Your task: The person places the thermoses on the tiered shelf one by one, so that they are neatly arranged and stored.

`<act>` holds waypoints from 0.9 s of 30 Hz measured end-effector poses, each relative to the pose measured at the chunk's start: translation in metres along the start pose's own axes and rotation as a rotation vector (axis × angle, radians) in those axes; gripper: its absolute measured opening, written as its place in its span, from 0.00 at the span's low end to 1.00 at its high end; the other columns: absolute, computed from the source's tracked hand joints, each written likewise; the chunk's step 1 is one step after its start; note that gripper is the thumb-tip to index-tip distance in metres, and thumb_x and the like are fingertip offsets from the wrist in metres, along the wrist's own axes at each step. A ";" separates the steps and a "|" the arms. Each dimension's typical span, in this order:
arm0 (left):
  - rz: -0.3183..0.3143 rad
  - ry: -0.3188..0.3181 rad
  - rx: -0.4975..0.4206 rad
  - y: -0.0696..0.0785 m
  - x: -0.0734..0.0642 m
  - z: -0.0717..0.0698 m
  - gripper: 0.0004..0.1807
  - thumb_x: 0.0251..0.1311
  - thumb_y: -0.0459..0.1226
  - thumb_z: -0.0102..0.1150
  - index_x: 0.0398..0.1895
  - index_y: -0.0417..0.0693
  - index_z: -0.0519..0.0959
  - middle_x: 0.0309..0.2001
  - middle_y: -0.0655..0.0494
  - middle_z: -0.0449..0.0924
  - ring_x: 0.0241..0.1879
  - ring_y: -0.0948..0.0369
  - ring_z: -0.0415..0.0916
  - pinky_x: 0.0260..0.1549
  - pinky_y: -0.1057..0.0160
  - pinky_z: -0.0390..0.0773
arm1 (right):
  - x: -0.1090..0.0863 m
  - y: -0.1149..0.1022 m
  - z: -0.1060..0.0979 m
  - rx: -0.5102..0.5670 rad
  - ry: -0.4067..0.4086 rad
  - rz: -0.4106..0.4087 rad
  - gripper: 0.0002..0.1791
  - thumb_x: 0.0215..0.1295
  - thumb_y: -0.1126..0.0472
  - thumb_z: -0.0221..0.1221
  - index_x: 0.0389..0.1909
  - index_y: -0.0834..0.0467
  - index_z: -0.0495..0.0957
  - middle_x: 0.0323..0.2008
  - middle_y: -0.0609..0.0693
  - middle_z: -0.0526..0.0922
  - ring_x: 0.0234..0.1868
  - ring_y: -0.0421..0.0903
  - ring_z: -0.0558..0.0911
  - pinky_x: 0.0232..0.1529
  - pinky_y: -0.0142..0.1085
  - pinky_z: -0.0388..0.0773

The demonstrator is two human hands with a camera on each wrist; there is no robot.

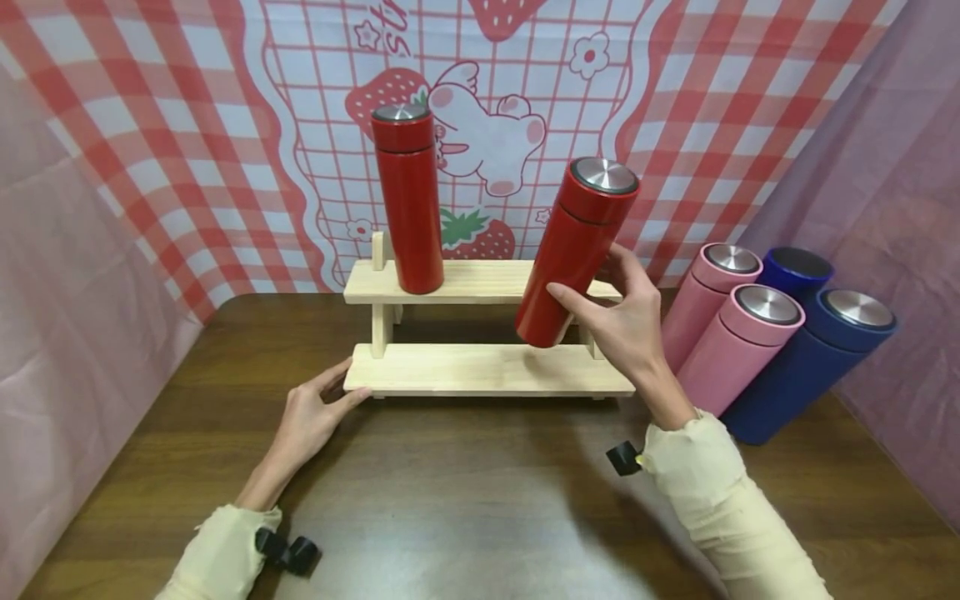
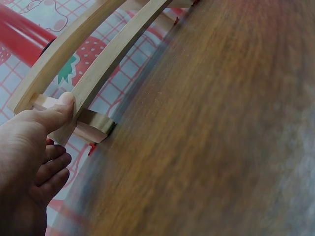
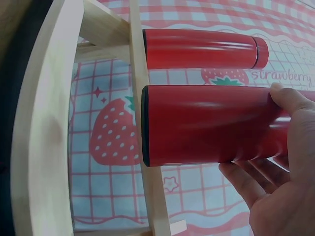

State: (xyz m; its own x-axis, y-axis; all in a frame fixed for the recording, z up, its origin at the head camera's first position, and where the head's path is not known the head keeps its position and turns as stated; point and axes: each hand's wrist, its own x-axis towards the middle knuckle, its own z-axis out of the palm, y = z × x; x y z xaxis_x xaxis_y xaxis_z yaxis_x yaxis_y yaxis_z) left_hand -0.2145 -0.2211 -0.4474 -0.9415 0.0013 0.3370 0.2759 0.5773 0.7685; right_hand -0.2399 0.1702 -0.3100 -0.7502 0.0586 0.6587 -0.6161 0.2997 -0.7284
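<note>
My right hand (image 1: 626, 321) grips a red thermos bottle (image 1: 573, 250) with a silver lid, tilted, in front of the right part of the wooden two-tier rack (image 1: 487, 371). In the right wrist view the held red bottle (image 3: 211, 125) overlaps the upper shelf's edge, thumb on one side and fingers on the other. Another red thermos bottle (image 1: 411, 208) stands upright on the left of the upper shelf. My left hand (image 1: 311, 417) holds the left end of the lower shelf. Its thumb lies on the board in the left wrist view, over the wooden rack (image 2: 98, 73).
On the right of the brown wooden table (image 1: 450, 500) stand two pink bottles (image 1: 750, 350) and two blue bottles (image 1: 813, 358), close together. A checked strawberry cloth (image 1: 570, 108) hangs behind the rack. Pink cloth (image 1: 82, 292) hangs at the left side.
</note>
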 end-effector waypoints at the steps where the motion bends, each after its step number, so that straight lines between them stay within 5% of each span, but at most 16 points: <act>1: 0.000 0.000 0.000 0.000 0.000 0.000 0.33 0.63 0.39 0.74 0.67 0.32 0.75 0.58 0.35 0.81 0.57 0.44 0.81 0.57 0.46 0.79 | 0.002 0.000 0.001 0.010 -0.005 -0.002 0.34 0.57 0.68 0.75 0.65 0.65 0.75 0.50 0.56 0.85 0.49 0.47 0.83 0.43 0.33 0.86; 27: 0.013 0.000 -0.009 -0.001 0.001 0.001 0.33 0.63 0.39 0.74 0.67 0.30 0.75 0.59 0.35 0.80 0.58 0.43 0.80 0.57 0.47 0.79 | 0.044 -0.006 0.025 -0.037 -0.041 -0.033 0.34 0.59 0.62 0.75 0.66 0.62 0.75 0.54 0.56 0.84 0.51 0.50 0.83 0.51 0.38 0.84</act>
State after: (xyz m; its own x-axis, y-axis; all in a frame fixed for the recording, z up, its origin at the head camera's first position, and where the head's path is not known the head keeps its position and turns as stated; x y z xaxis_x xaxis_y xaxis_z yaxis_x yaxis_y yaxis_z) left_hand -0.2156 -0.2214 -0.4486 -0.9379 0.0087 0.3467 0.2895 0.5699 0.7690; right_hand -0.2755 0.1471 -0.2809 -0.7394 0.0098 0.6732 -0.6318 0.3357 -0.6987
